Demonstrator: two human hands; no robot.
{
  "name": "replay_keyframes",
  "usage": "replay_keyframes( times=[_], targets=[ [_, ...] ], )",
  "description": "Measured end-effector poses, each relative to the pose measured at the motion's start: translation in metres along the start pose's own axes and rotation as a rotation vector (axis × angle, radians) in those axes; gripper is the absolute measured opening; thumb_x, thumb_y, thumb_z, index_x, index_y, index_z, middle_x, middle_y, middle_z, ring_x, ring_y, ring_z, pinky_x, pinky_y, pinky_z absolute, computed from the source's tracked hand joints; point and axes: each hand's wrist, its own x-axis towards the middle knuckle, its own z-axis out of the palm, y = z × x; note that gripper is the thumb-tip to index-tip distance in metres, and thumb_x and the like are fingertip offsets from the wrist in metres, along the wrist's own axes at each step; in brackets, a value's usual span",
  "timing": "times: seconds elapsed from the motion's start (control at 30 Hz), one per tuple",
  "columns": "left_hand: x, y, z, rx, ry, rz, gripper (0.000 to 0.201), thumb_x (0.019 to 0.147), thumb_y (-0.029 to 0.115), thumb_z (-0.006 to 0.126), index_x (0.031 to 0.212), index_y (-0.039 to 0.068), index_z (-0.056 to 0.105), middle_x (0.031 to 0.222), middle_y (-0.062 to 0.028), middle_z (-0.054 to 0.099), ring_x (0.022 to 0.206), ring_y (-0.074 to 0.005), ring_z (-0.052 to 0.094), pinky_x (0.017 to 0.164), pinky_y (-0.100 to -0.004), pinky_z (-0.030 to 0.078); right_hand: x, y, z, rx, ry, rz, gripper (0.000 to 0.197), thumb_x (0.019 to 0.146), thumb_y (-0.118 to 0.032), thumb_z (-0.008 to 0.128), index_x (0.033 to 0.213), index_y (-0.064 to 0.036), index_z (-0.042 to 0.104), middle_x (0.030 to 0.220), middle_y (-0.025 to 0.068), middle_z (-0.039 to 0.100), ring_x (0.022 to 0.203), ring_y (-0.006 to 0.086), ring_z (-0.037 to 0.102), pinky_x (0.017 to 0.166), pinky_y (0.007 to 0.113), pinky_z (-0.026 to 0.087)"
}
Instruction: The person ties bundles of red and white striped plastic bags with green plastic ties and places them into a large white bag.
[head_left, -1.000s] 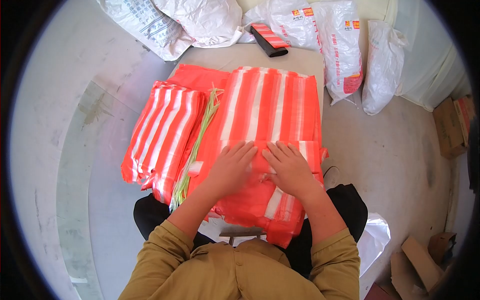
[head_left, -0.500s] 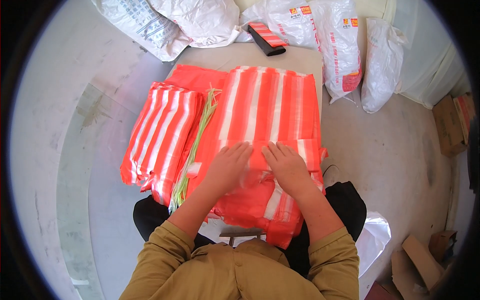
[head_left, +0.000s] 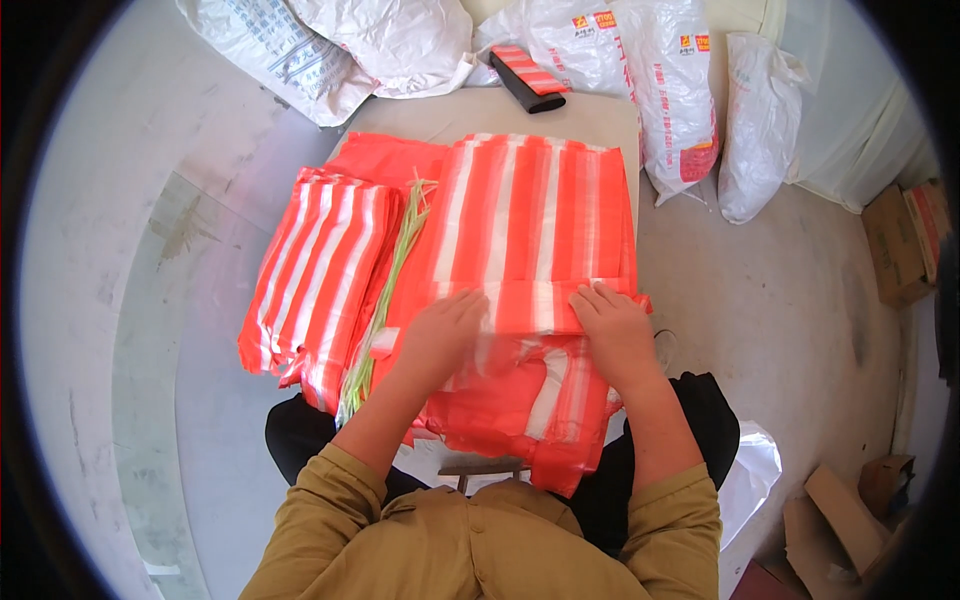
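A stack of red-and-white striped plastic bags [head_left: 530,210] lies in front of me, its near edge folded over into a band [head_left: 535,305]. My left hand [head_left: 445,328] lies on the left part of this fold, fingers stretched out; its thumb is blurred. Over at the fold's right end rests my right hand [head_left: 615,325], fingers extended flat on the plastic. Loose red plastic [head_left: 500,405] hangs below the fold toward my lap. Beside the stack on the left are a bundle of thin green ties [head_left: 400,250] and a second pile of striped bags [head_left: 320,265].
A black roll with striped plastic [head_left: 530,80] lies at the table's [head_left: 430,110] far edge. Beyond stand several white sacks [head_left: 675,100]. Cardboard boxes [head_left: 895,245] are at the right wall, with more cardboard [head_left: 840,520] at the lower right.
My hands have moved apart along the fold: the left slid slightly left, the right moved to the right. More of the folded band shows between them.
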Motion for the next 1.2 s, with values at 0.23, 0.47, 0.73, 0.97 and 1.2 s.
replay_keyframes(
  times=[0.23, 0.47, 0.73, 0.97, 1.2],
  targets=[
    [0.006, 0.02, -0.037, -0.141, -0.208, -0.381, 0.044, 0.079, 0.001, 0.067, 0.122, 0.005, 0.063, 0.112, -0.0127, 0.071, 0.102, -0.0278, 0.07, 0.087, -0.0382, 0.056, 0.005, 0.012, -0.016, 0.135, 0.459, 0.155, 0.043, 0.083, -0.007, 0.065, 0.126, -0.0074, 0.058, 0.124, 0.0138, 0.064, 0.113, 0.0309, 0.062, 0.096, 0.04, 0.05],
    [-0.007, 0.039, -0.032, -1.595, -0.382, -0.804, 0.034, 0.093, 0.005, 0.064, 0.127, 0.004, 0.06, 0.113, -0.0073, 0.07, 0.1, -0.0148, 0.068, 0.087, -0.0317, 0.055, 0.006, 0.02, -0.003, 1.689, 0.507, 0.472, 0.078, 0.095, -0.018, 0.062, 0.157, -0.0083, 0.016, 0.149, 0.0143, 0.043, 0.131, 0.0259, 0.051, 0.103, 0.04, 0.044],
    [-0.034, 0.07, 0.028, -1.427, -0.196, -0.793, 0.08, 0.084, 0.021, 0.072, 0.15, 0.0, 0.034, 0.149, -0.0216, 0.041, 0.145, -0.0327, 0.024, 0.116, -0.0422, 0.028, 0.002, -0.005, 0.034, 1.191, -0.066, 0.449, 0.085, 0.093, 0.0, 0.058, 0.159, -0.009, 0.006, 0.148, 0.0181, 0.043, 0.128, 0.0222, 0.05, 0.106, 0.035, 0.042],
    [-0.043, 0.082, 0.026, -1.427, -0.168, -0.715, 0.086, 0.083, 0.016, 0.072, 0.155, 0.005, 0.027, 0.156, -0.0199, 0.034, 0.151, -0.0348, 0.005, 0.118, -0.0401, 0.023, 0.003, -0.008, 0.009, 0.764, -0.057, 0.326, 0.061, 0.087, -0.004, 0.064, 0.144, -0.0046, 0.045, 0.143, 0.0188, 0.046, 0.128, 0.0316, 0.051, 0.104, 0.037, 0.044],
    [-0.048, 0.086, 0.022, -1.475, -0.25, -0.671, 0.082, 0.086, 0.008, 0.069, 0.155, 0.006, 0.027, 0.156, -0.0153, 0.034, 0.145, -0.0251, 0.027, 0.111, -0.0357, 0.032, 0.009, -0.024, 0.005, 0.262, 0.16, 0.036, 0.044, 0.082, -0.014, 0.072, 0.124, -0.0038, 0.063, 0.146, 0.0189, 0.045, 0.135, 0.0401, 0.042, 0.111, 0.046, 0.038]
  ],
)
